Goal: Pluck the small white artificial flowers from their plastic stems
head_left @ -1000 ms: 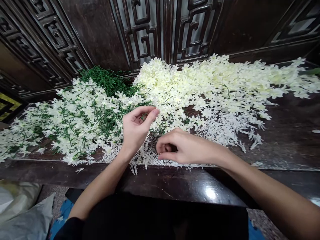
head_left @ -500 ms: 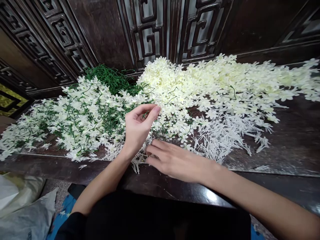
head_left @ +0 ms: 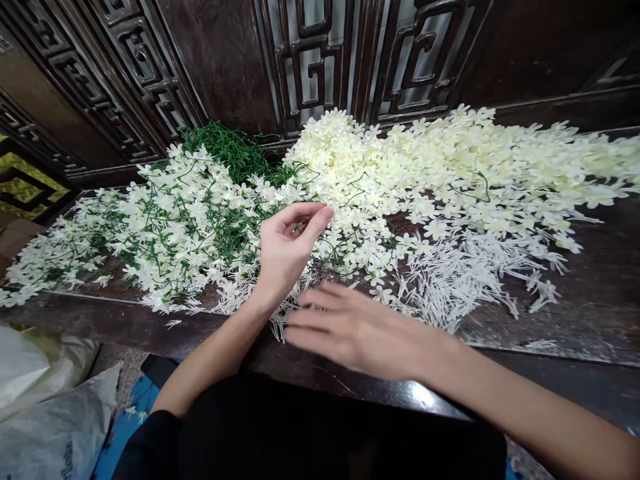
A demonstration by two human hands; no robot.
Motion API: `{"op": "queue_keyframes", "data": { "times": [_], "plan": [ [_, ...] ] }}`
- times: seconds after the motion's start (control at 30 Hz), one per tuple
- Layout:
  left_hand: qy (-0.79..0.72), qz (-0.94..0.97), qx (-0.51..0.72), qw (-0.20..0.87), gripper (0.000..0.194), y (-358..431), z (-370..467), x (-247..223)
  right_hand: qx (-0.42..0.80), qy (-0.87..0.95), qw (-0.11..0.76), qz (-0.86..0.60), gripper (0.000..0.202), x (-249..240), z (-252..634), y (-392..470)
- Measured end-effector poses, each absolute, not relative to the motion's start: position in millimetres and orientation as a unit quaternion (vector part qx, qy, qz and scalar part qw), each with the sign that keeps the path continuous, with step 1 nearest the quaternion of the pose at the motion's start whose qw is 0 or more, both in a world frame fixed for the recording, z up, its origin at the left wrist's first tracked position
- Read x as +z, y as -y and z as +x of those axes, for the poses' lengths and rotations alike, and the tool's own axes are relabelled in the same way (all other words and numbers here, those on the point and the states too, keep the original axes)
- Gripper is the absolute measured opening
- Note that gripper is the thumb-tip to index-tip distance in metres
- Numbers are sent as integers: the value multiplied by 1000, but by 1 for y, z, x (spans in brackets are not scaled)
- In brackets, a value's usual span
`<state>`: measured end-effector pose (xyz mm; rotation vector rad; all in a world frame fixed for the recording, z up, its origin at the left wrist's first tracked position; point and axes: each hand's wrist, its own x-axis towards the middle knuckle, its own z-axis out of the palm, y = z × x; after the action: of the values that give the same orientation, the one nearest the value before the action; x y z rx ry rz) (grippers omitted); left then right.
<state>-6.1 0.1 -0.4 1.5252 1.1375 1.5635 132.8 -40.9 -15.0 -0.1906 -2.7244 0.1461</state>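
My left hand [head_left: 293, 243] is raised over the middle of the flower heaps, thumb and forefinger pinched together; a bit of green shows behind the fingers, too small to make out. Lower and to the right, my right hand [head_left: 345, 327] is blurred, its fingers spread above small white stems [head_left: 280, 320] at the bench's front edge. To the left lie white flowers with green stems [head_left: 170, 220]. Pale yellow-white blossoms [head_left: 450, 160] spread to the right. A pile of thin white sticks [head_left: 450, 280] lies right of my right hand.
A tangle of green stems [head_left: 230, 153] sits at the back of the dark wooden bench [head_left: 600, 293]. Carved wooden panels [head_left: 315, 60] rise behind it. Pale sacks [head_left: 60, 413] stand on the floor at the lower left, beside a blue sheet [head_left: 113, 443].
The fingers of my right hand have spread apart and moved slightly down. My left hand keeps its pinch. The whole view has shifted slightly.
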Motion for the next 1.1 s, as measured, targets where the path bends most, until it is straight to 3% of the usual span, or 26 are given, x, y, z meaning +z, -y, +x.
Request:
{"op": "queue_keyframes", "data": {
  "times": [0.23,0.47,0.57,0.67,0.8,1.1],
  "plan": [
    [-441,580,598,334,5,1,-5,1,-13,979,201,-26,21,-32,117,55],
    [-435,587,592,341,7,0,-6,-1,-2,974,224,-37,21,-34,115,59],
    [-440,588,589,338,5,0,-7,-2,91,966,230,-75,16,-27,124,48],
    [-435,591,584,346,5,-1,-8,-3,252,899,328,-147,20,-16,143,28],
    [-442,602,557,363,6,-2,-8,-3,354,776,450,-265,15,2,170,3],
    [-430,643,492,399,10,0,-7,-1,216,808,472,-277,13,12,181,-4]
  ]
}}
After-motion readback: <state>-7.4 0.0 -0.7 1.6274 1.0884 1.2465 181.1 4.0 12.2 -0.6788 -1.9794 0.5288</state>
